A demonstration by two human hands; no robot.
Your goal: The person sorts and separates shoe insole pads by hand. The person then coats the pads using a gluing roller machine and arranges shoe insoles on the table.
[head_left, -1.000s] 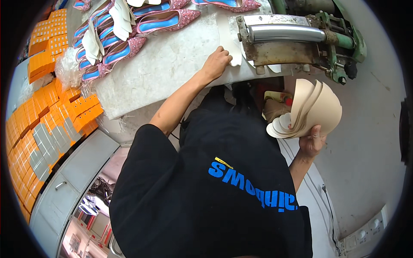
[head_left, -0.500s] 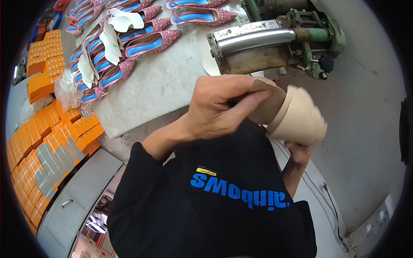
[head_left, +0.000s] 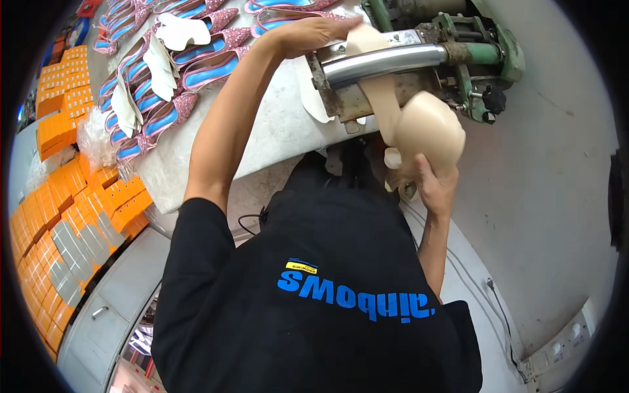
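Observation:
My right hand (head_left: pixel 436 187) is wrapped round a curved stack of beige insole-shaped sheets (head_left: pixel 431 131), held in front of the roller machine, with the thumb on the near side. One beige sheet (head_left: pixel 380 98) runs from beside the stack up to the steel roller (head_left: pixel 386 63). On the roller's far side a beige piece (head_left: pixel 365 40) shows; whether it is the same sheet, I cannot tell. My left hand (head_left: pixel 318 34) reaches over the table to that far side, fingers stretched out and their tips at the piece's edge.
Pink glittery shoes (head_left: pixel 216 71) with blue insides cover the far left of the table (head_left: pixel 262 131). White insole-shaped pieces (head_left: pixel 160 69) lie on them. Orange boxes (head_left: pixel 46 255) are stacked at left. The machine's green frame (head_left: pixel 508 59) stands beside a grey wall; cables (head_left: pixel 465 281) run below.
My left hand has left the stack and moved forward to the far side of the roller. A beige sheet is now at the roller. The stack in my right hand has moved left and turned.

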